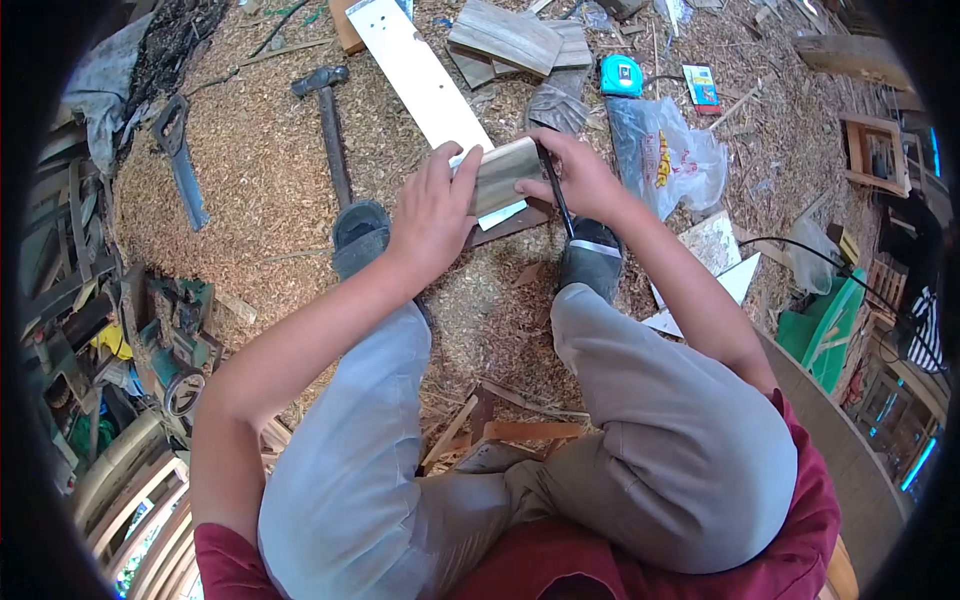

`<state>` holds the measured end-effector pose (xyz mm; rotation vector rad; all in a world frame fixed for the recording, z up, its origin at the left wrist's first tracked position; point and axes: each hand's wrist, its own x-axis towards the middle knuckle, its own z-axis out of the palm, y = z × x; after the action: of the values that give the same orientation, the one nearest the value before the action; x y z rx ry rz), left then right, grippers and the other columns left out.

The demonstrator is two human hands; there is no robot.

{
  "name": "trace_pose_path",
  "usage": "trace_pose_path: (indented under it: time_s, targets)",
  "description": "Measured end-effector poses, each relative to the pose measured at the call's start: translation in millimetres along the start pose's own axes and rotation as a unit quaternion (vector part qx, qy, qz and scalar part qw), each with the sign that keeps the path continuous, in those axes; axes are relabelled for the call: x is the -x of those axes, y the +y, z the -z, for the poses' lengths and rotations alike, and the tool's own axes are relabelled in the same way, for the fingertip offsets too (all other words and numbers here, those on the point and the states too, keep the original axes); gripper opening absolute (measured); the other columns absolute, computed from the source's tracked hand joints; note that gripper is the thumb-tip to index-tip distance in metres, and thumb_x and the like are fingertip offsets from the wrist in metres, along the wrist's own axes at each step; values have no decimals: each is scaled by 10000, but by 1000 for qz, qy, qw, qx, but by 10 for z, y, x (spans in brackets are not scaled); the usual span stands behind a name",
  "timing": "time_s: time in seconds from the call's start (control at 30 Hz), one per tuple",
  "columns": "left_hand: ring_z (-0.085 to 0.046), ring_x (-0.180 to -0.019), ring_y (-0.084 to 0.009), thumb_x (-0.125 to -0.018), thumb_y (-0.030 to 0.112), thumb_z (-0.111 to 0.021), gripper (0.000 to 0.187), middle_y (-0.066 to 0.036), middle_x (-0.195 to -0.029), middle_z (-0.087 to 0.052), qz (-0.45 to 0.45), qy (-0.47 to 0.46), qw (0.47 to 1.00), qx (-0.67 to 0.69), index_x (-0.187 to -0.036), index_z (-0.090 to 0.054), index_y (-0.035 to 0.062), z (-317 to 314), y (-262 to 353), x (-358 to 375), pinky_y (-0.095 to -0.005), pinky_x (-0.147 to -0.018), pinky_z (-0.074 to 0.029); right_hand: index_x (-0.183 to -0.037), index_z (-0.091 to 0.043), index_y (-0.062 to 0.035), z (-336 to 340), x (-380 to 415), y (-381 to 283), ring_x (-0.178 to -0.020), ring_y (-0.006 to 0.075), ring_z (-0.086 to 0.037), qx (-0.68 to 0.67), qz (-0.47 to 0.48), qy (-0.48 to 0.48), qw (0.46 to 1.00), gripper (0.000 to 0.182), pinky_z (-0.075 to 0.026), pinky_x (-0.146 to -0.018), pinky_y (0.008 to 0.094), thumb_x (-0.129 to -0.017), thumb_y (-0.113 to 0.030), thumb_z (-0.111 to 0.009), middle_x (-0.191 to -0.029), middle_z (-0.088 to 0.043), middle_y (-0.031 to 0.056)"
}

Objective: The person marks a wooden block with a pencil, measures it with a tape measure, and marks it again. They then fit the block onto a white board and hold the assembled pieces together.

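A small flat piece of wood (pixel 505 175) with grey-brown grain is held up between my two hands, above the lower end of a long white board (pixel 410 70). My left hand (pixel 432 212) is closed on the wood's left side, fingers over its top edge. On the other side, my right hand (pixel 580 178) is closed with its thumb against the wood's right end. A thin dark rod (pixel 556 188) runs along that end within the right hand's grasp; its exact kind I cannot make out.
Wood shavings cover the ground. To the left lie a hammer (pixel 335 135) and a handsaw (pixel 182 170). Ahead are several wood offcuts (pixel 505 35), a turquoise tape measure (pixel 621 75) and a plastic bag (pixel 685 160). A power tool (pixel 180 385) sits at lower left.
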<state>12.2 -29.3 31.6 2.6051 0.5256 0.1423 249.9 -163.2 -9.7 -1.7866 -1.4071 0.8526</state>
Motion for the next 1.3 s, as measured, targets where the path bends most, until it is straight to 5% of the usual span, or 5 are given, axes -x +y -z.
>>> trace_pose_path:
  time_s: [0.13, 0.3, 0.73, 0.9, 1.3]
  targets:
    - [-682, -1134, -383, -793, 82, -918, 830, -199, -1285, -629, 9, -15, 996, 85, -1528, -533, 80, 66, -98, 34, -471, -966, -561, -1336, -671, -42, 90, 16, -79, -1078, 326, -762, -14, -74, -63, 995, 572, -593, -926, 432, -862, -212, -942, -1167, -768, 165]
    - [-769, -928, -296, -837, 145, -936, 636, -143, -983, -757, 102, -85, 971, 198, -1383, -618, 66, 212, -245, 206, -393, -809, -600, -1273, -685, -51, 60, 79, -25, -1083, 354, -760, -22, 13, -40, 999, 496, -588, -930, 423, -852, -150, -929, -1148, -767, 155]
    - [-686, -1075, -401, -823, -19, -831, 405, -168, -1107, -669, 16, -99, 977, 188, -1185, -655, 35, -124, -283, 461, -449, -900, -563, -1185, -719, -101, -33, 258, 161, -1041, 391, -739, 9, 64, -34, 997, 443, -593, -890, 463, -781, -86, -900, -1098, -767, 155]
    - [-658, -1104, -395, -802, -64, -777, 453, -158, -1166, -611, -2, -84, 979, 185, -1201, -598, 58, -161, -267, 518, -463, -899, -559, -1082, -686, -39, -75, 403, 252, -1132, 396, -710, 35, 114, 0, 993, 316, -552, -974, 473, -799, 97, -719, -1154, -772, 129]
    - [-669, -1112, -396, -829, -12, -773, 394, -137, -1170, -613, 1, -75, 985, 157, -1172, -596, 65, -132, -304, 560, -472, -898, -580, -998, -653, -51, -90, 479, 146, -1095, 373, -723, 74, 162, 23, 984, 214, -554, -925, 468, -824, 7, -764, -1156, -780, 119]
